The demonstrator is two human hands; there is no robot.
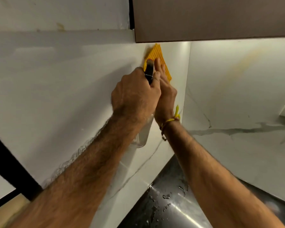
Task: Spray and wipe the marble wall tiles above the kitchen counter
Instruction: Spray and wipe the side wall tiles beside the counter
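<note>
- Two hands reach up to the marble wall tiles (72,89) just below the cabinet (212,18).
- The right hand (164,89), fingers straight, presses the yellow cloth (156,51) flat against the tiles.
- The left hand (135,94) grips the spray bottle (142,134) just beside it.
- The wet counter (168,203) lies far beneath the cabinet.

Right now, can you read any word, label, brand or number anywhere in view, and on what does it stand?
None can be read.
Spray bottle in the left hand: clear body and dark head, no label showing.
Yellow cloth under the right hand: ribbed, no print.
Marble wall tiles: only grey veins and a yellowish stain.
Upper cabinet and wet counter: plain.
</note>
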